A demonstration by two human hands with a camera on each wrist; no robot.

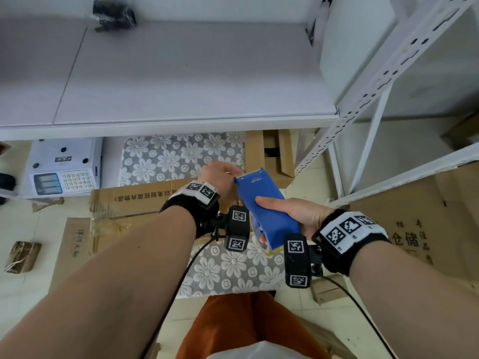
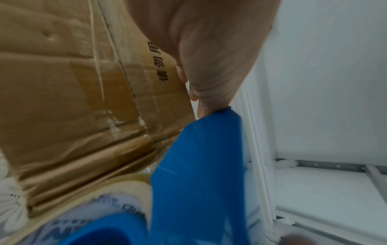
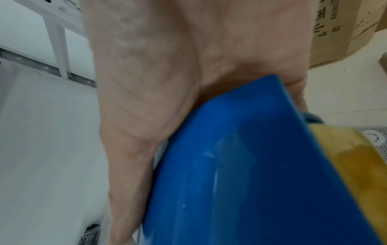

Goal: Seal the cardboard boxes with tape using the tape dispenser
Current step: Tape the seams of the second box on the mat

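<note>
My right hand (image 1: 293, 213) grips a blue tape dispenser (image 1: 267, 208) from the side, thumb lying across its top, and holds it in the air over a floral cushion (image 1: 228, 268). A roll of yellowish tape (image 1: 261, 244) sits in its near end; the roll (image 3: 343, 149) also shows in the right wrist view. My left hand (image 1: 220, 174) reaches to the far tip, where its curled fingers (image 2: 207, 106) pinch the dispenser's (image 2: 199, 174) front edge. A flattened cardboard box (image 1: 140, 200) with printed characters lies just left of and below both hands.
A white shelf board (image 1: 181, 73) spans the top, with a black object (image 1: 114, 14) at its back. A white electronic scale (image 1: 62, 169) sits lower left. A white perforated metal rack (image 1: 363, 112) stands on the right, with more cardboard (image 1: 414, 229) beneath it and small packages on the floor.
</note>
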